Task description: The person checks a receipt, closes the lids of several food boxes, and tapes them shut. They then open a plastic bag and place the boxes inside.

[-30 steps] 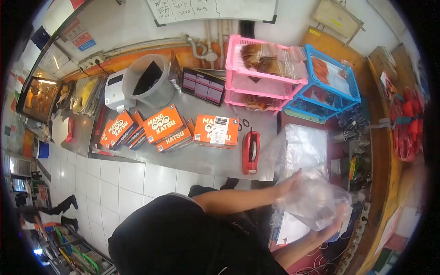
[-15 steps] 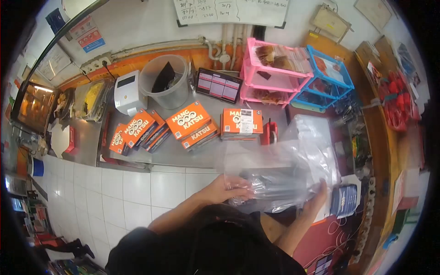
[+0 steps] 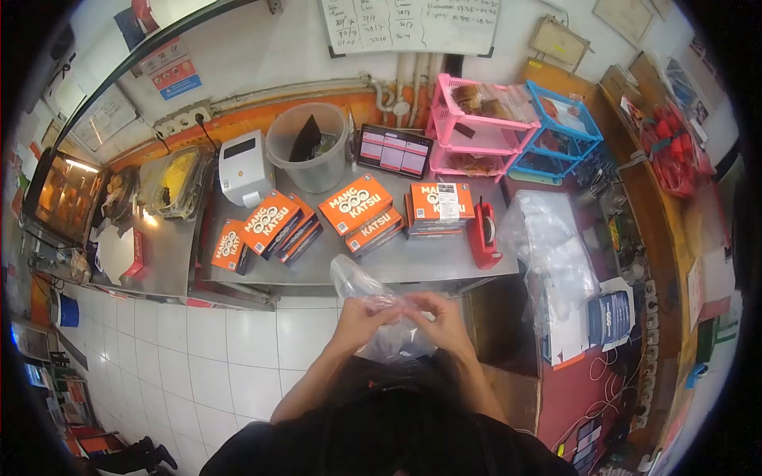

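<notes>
The thin clear plastic bag [image 3: 379, 295] is glossy and crinkled. The grey metal worktop [image 3: 429, 262] looks dull, brushed steel I'd guess from here. The orange cardboard boxes [image 3: 356, 205] are matt. The pink lattice rack [image 3: 476, 131] and the red tape dispenser [image 3: 482, 234] are smooth hard plastic. The white floor tiles [image 3: 238, 333] gleam.

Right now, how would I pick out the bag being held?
Find the steel counter with orange boxes. Below its front edge the left hand and right hand pinch a crumpled clear bag; other clear bags lie piled to the right.
</notes>
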